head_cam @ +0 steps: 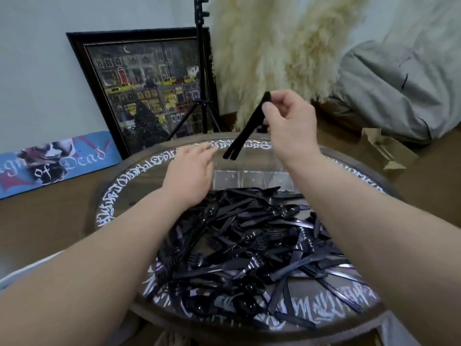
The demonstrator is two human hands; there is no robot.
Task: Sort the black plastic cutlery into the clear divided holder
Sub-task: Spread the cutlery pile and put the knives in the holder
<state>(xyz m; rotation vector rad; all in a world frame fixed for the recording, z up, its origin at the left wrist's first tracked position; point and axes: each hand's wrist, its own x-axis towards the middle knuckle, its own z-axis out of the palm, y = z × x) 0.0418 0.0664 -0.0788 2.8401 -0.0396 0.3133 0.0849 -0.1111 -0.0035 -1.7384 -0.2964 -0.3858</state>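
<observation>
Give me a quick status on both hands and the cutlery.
Right hand pinches two black pieces above clear holder. Left hand open beside it. Big pile unsorted; nothing blocking.

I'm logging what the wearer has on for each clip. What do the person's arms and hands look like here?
Both forearms are bare up to the frame edge: no sleeves in view. The left hand and right hand wear no gloves, and no rings, watch or bracelets show. Nails look short and unpainted, though the picture is soft.

A framed picture (pixel 147 88) leans beside a skateboard deck (pixel 53 162) and tripod (pixel 203 71).
</observation>
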